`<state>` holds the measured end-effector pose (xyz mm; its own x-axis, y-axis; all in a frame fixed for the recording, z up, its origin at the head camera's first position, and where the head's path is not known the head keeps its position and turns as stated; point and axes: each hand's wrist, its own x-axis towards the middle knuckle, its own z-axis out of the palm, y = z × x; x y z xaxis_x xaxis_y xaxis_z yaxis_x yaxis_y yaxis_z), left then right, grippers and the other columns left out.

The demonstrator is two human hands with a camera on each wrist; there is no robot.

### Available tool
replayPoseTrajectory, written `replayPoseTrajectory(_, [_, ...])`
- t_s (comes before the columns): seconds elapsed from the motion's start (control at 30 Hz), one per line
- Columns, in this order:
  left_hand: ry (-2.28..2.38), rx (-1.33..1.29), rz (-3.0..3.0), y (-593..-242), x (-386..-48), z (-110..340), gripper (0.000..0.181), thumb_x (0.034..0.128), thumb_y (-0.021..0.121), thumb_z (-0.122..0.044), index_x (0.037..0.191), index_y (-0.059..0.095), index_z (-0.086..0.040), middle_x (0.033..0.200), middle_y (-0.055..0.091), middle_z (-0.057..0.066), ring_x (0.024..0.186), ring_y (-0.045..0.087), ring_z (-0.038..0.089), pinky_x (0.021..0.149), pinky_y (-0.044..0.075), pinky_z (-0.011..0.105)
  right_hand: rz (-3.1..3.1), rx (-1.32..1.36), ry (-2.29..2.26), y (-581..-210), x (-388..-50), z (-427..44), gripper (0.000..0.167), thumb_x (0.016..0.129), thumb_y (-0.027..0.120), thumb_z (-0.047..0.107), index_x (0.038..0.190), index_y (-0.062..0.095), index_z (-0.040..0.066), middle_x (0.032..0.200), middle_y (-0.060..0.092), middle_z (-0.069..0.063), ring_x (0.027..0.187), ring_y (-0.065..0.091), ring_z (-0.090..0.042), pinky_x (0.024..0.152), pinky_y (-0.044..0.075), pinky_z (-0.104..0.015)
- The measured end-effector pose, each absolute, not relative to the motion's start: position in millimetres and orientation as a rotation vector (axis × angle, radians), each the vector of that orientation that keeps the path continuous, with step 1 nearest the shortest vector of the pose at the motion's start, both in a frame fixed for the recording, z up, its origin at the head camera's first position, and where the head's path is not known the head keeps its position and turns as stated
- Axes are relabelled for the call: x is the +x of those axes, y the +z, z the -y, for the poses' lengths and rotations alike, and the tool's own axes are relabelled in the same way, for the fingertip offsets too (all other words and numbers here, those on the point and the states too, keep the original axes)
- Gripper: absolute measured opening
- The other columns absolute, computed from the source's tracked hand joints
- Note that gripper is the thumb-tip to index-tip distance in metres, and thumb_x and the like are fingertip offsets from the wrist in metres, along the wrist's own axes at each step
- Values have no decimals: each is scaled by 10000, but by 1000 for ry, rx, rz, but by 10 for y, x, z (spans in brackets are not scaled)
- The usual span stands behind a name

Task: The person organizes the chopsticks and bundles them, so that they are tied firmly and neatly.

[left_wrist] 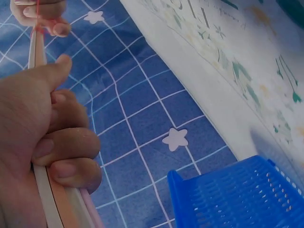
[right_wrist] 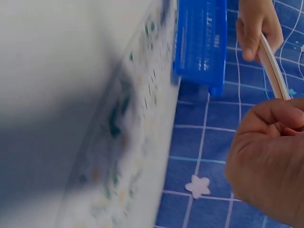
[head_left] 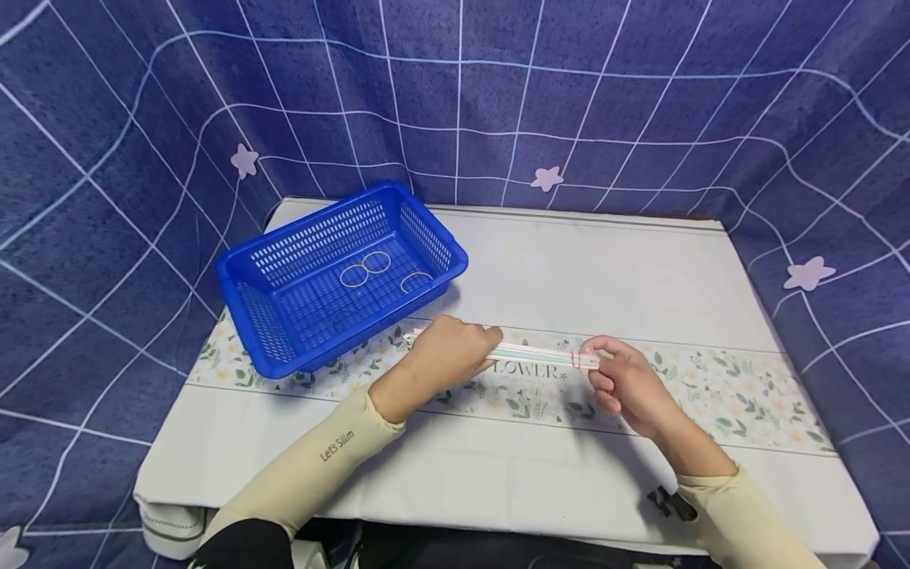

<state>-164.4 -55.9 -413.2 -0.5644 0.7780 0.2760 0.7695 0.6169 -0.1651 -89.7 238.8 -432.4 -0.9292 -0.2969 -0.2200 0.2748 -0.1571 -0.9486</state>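
Observation:
A bundle of long, thin, flat sticks [head_left: 533, 352] in white, pink, orange and pale green lies across both hands above the table. My left hand [head_left: 455, 348] grips the bundle toward its left end, fingers curled round it in the left wrist view. At the bundle's right end, my right hand [head_left: 629, 383] pinches a red rubber band [head_left: 576, 359] that loops round the sticks. That band stretches away from the stick ends in the left wrist view. The right fingertips are partly hidden in the right wrist view.
A blue plastic basket [head_left: 242, 316] stands at the left of the table, with several thin pale loops [head_left: 354, 275] inside. A floral runner [head_left: 746, 395] crosses the white tablecloth [head_left: 604, 261]. Blue grid-patterned cloth [head_left: 455, 95] hangs behind and at both sides.

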Motion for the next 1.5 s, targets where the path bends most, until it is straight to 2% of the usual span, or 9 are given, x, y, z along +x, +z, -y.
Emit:
replayPoseTrajectory(0.2, [68,-1328,2592,-4178,-1611,561,225,930,777,-360,835,650,-201,725,737,-26,639,715,155,555,553,372,-2185,62,-1795,-4191,-851,-2318,147,1122,455,162,1125,538,40,563,405,66,396,344,-40,389,245,-268])
replayPoseTrajectory(0.43, [3,-1295,2734,-4207,-1564,504,169,966,751,-297,856,698,-180,806,777,-6,691,739,184,598,581,393,-2757,-30,-1292,-4037,-743,-2058,188,1118,504,211,1051,623,82,561,587,-26,396,520,-132,432,443,-308])
replayPoseTrajectory(0.73, [-33,-1004,2826,-4161,-1687,505,176,992,725,-292,927,726,-129,822,780,64,697,744,254,586,586,435,-3127,-253,-1380,-4212,-663,-1866,174,1096,566,155,1002,705,110,693,703,38,522,547,-27,491,438,-230])
replayPoseTrajectory(0.87, [-51,-903,2813,-4165,-1704,509,225,1008,698,-313,883,714,-127,763,758,61,653,730,257,551,570,439,-3145,-264,-1298,-4221,-669,-1839,204,1070,572,56,1178,743,28,734,701,11,563,576,-32,517,464,-222])
replayPoseTrajectory(1.0, [-66,-849,2783,-4170,-1699,480,256,1023,668,-304,846,696,-120,718,739,57,616,717,250,518,552,437,-3183,-248,-1148,-4219,-670,-1821,375,1057,541,4,1421,613,-50,793,713,-37,615,581,-41,556,497,-246])
replayPoseTrajectory(1.17, [-47,-838,2770,-4132,-1674,450,259,1018,678,-306,839,693,-119,712,737,54,608,716,246,509,551,432,-3290,-239,-912,-4207,-666,-1807,463,1052,555,40,1499,513,-73,728,625,-53,624,512,-125,621,482,-326])
replayPoseTrajectory(1.27, [-25,-864,2768,-4122,-1658,429,257,1013,688,-307,840,694,-116,724,746,57,604,715,252,511,556,426,-3381,-244,-742,-4190,-688,-1808,379,1024,630,74,1382,641,-52,745,590,-67,599,493,-176,565,474,-367])
replayPoseTrajectory(1.4, [-17,-880,2782,-4130,-1645,415,253,1002,701,-299,834,697,-110,745,760,68,617,725,259,526,566,431,-3550,-442,-570,-4178,-753,-1825,79,925,713,-14,997,744,-24,926,583,-138,728,544,-260,476,467,-370])
replayPoseTrajectory(1.5, [-1,-872,2804,-4127,-1643,416,246,995,707,-289,828,701,-109,758,767,68,638,737,259,540,576,434,-3603,-741,-551,-4178,-802,-1870,128,820,677,-138,848,719,-21,1093,567,-226,981,554,-387,685,558,-436])
